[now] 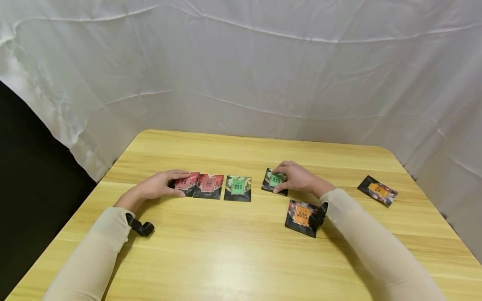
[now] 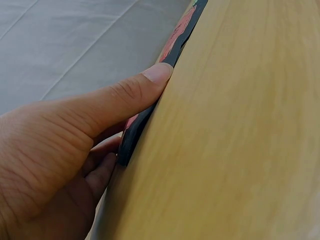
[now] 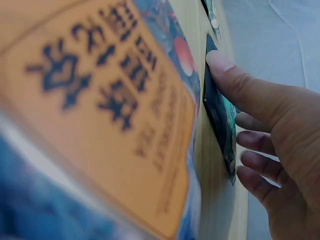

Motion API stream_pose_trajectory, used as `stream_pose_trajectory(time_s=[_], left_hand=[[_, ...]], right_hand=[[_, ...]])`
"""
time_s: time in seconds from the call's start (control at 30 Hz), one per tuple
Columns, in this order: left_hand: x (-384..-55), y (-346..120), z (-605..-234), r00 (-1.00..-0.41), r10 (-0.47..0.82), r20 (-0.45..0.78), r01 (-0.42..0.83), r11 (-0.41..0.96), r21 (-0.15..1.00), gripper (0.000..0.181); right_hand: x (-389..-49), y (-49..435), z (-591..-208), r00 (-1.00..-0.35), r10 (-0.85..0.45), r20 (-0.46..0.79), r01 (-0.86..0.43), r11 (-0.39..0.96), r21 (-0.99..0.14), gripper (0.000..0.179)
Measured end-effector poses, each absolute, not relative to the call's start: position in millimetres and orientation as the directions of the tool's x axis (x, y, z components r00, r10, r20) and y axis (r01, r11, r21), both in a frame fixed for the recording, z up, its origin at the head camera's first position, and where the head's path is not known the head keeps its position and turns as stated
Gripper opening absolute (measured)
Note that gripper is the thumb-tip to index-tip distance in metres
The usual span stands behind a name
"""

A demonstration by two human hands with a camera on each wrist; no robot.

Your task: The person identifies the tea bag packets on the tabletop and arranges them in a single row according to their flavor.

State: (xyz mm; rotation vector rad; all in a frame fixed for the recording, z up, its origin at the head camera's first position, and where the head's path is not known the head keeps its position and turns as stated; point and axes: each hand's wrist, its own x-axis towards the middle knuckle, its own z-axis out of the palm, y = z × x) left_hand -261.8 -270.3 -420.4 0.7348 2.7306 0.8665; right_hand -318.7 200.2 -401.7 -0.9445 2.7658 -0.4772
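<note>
Firstly, one green-labelled sachet [image 1: 276, 179], dark-bordered, at the right end of the row, set apart by a strip of bare wood and turned slightly clockwise; whether it lies flat or is a little raised, I cannot tell. It sits to the left of my palm, its long axis running roughly away from me, so that the right hand [image 1: 299, 179], coming in from the right, spans it lengthwise: thumb on the near edge, fingers curled at the far side, sachet held between. Item, directly left across that gap: a second green sachet [image 1: 238, 189], squarer to me, untouched. Item, just left again: a middle red sachet [image 1: 209, 186]. Item, against its left side, touching or slightly overlapping: an end red sachet [image 1: 187, 183], pinched between thumb and fingers of my left hand [image 1: 160, 185], which is well apart from the right-hand green one. Item, on the near side of my right hand: an orange sachet [image 1: 301, 215], tilted, partly behind the right wrist camera [image 1: 318, 215]. Item, far right: another orange sachet [image 1: 378, 190], lying askew. Beneath all: one wood-grained table [image 1: 222, 242]. Behind: one pale curtain [image 1: 263, 75].
</note>
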Motion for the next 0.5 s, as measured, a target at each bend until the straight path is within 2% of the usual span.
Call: stream_pose_trajectory(time_s=[0.27, 0.5], left_hand=[[-262.8, -270.1, -418.4, -0.856, 0.516, -0.018, 0.417, 0.711, 0.566, 0.074], [-262.8, -270.0, -420.1, -0.855, 0.519, -0.018, 0.416, 0.707, 0.572, 0.074]], right_hand=[[-314.6, 197.7, -401.4, -0.767, -0.638, -0.072, -0.580, 0.736, -0.348, 0.078], [-305.1, 191.8, -402.1, -0.737, -0.670, -0.090, -0.587, 0.701, -0.406, 0.075]])
